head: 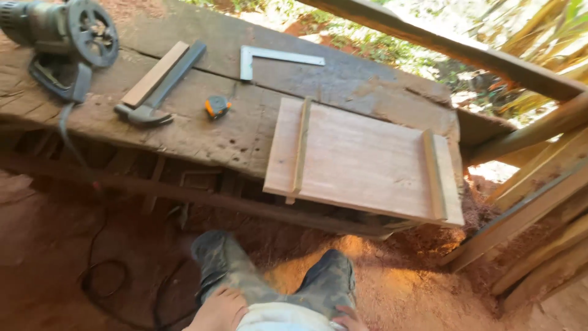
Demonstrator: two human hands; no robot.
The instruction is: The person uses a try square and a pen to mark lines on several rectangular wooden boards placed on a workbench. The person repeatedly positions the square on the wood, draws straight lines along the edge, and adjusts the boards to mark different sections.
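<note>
The worn plank surface [208,138] runs out of frame at the left and top. On its near edge lies a pale wooden board [361,159] with two thin battens across it, overhanging slightly. A power saw [67,30] is cut off at the top-left corner. Between them lie a hammer [153,92], a steel square [269,58] and a small tape measure [217,106]. The left hand [220,309] rests loosely open against the leg, well apart from the board. Of the right hand [350,320] only fingertips show; its grip cannot be told.

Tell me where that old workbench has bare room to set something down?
Bare wood lies between the orange tape measure and the pale board panel, and behind the steel square. The left end is crowded by the grey power tool and hammer.
</note>
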